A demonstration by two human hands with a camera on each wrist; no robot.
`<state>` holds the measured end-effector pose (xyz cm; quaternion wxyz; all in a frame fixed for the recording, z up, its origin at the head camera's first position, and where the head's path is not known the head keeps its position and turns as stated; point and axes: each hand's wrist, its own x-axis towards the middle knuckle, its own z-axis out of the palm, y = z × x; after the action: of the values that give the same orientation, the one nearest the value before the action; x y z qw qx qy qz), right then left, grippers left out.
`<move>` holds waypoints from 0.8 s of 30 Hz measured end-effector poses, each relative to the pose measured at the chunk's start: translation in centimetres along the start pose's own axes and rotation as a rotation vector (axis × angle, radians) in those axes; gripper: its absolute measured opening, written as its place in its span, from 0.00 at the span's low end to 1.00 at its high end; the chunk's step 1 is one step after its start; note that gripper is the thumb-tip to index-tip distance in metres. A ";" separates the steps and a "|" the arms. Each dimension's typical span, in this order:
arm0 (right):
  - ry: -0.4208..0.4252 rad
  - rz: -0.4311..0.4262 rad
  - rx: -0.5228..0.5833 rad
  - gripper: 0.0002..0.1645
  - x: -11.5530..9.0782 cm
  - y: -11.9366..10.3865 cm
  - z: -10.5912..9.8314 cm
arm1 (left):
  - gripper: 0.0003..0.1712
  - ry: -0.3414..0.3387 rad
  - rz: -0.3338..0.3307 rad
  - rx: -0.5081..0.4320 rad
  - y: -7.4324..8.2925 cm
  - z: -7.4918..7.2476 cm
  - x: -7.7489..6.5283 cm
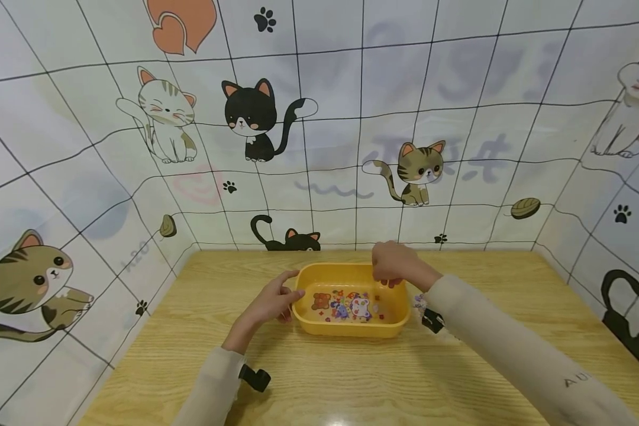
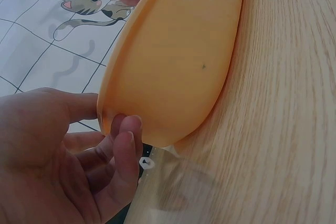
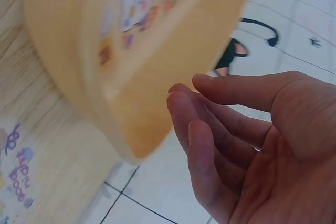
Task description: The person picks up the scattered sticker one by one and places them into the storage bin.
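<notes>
Head view: left hand (image 1: 271, 300) gripping left end of yellow tub (image 1: 346, 330); right hand (image 1: 396, 263) hanging over tub's far right side. Pale wood-grain tabletop (image 1: 325, 378) stretching beneath both; white gridded wall covering (image 1: 335, 148) with cartoon cats (image 1: 250, 109) rising beyond hands.

Left wrist view: fingers pinching tub's rim, wood grain running beside.

Right wrist view: loosely bent fingers holding nothing; "good night" lettering (image 3: 23, 174) showing beside tub.

head: high, forward, down | wrists: close, tilted | shared: yellow basin (image 1: 348, 329)
</notes>
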<state>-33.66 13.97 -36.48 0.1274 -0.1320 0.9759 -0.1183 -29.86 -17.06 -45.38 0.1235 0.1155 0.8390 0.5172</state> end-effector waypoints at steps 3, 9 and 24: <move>0.017 -0.052 0.079 0.08 -1.2 0.4 -0.6 | 0.38 0.000 0.002 0.001 0.0 0.0 -0.1; 0.083 -0.159 0.227 0.09 -3.6 2.2 -1.7 | 0.38 0.007 0.000 0.004 0.0 0.1 -0.1; 0.204 -0.066 0.517 0.20 -10.1 12.4 1.4 | 0.37 0.015 -0.007 0.006 -0.3 0.0 0.1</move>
<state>-26.66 28.21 -38.91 0.0541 -0.1142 0.9162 -0.3802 -30.01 -17.15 -45.64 0.1184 0.1091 0.8418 0.5152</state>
